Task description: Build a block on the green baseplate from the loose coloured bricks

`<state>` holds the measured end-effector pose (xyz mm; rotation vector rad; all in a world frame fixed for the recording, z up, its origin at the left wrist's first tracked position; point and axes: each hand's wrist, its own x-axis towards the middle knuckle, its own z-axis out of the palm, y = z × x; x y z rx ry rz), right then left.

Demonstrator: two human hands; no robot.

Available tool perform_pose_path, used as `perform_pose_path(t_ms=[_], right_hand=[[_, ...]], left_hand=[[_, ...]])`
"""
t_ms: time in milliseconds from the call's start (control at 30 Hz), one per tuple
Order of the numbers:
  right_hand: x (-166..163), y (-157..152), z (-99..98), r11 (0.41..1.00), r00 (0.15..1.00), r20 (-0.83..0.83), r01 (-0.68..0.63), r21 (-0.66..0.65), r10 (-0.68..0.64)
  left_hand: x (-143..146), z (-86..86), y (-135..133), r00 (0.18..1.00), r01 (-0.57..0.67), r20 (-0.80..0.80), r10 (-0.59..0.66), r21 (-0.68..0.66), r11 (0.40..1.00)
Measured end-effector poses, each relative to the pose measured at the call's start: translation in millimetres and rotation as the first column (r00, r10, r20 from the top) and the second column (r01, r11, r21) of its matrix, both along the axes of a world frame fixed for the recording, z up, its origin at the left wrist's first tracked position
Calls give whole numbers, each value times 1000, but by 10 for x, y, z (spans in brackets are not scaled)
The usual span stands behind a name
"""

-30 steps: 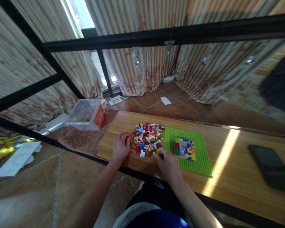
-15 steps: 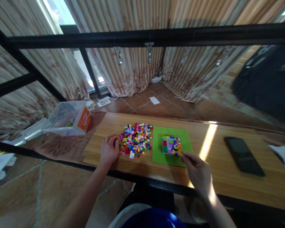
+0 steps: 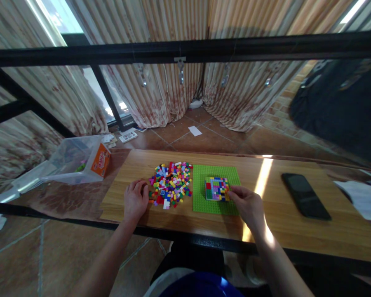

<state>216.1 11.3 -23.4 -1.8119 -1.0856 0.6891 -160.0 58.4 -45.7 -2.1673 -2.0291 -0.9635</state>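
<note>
A block-like build of small coloured building bricks point(image 3: 217, 189) sits on a green studded baseplate point(image 3: 200, 206). My right hand point(image 3: 249, 206) pinches at the right edge of this build, thumb and forefinger closed around a small brick there, mostly covered by the fingertips. To the left of the baseplate lies a loose pile of mixed small bricks point(image 3: 173, 181). My left hand point(image 3: 136, 200) rests on the table at the pile's left edge. Its fingers are loosely bent and slightly apart, with nothing visible in them.
A clear plastic box point(image 3: 71, 165) with an orange label stands beyond the table's left end. A black phone point(image 3: 306, 196) lies to the right on the wooden table point(image 3: 275, 231), near white papers point(image 3: 355, 200). A black metal bar point(image 3: 160, 51) crosses ahead, before curtains point(image 3: 167, 95).
The view has shifted, so the table's things appear further left. My right fingers remain at the build's right edge, and my left hand stays beside the pile.
</note>
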Motion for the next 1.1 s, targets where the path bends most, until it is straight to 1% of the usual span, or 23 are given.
perform_pose_path(t_ms=[133,267,367,467,533,700,900,1000,1100], right_hand=[[16,20,-16,1000,998,-55,-9,-8,9],[33,-2,-60,999,984,-174,-34,15,36],[37,-18,-76,1000,967,-255,5,29,3],[28,-13,-64,999,961,-274,30,17,-24],[17,3,-49,1000,968,-249,27,-4,-27],[0,58,-51,999,992,-125,21,-48,-26],[11,63,-113,1000,1000,-4,20,-23,-20],[-43,37,-83,1000,999,45,18,4,-18],[-134,7,-20,999,992,119,48,27,-50]], left_hand=[[7,10,-8,1000,-7,6,7,0,1000],[10,21,-12,1000,-10,6,10,-6,1000],[10,19,-11,1000,-13,4,14,-4,1000],[10,14,-11,1000,-17,8,17,4,1000],[10,12,-12,1000,-14,9,14,3,1000],[11,12,-16,1000,-17,2,17,-9,1000],[13,10,-14,1000,-21,-10,21,-6,1000],[18,19,-14,1000,-20,-9,20,-13,1000],[23,29,-20,1000,-16,-3,16,-19,1000]])
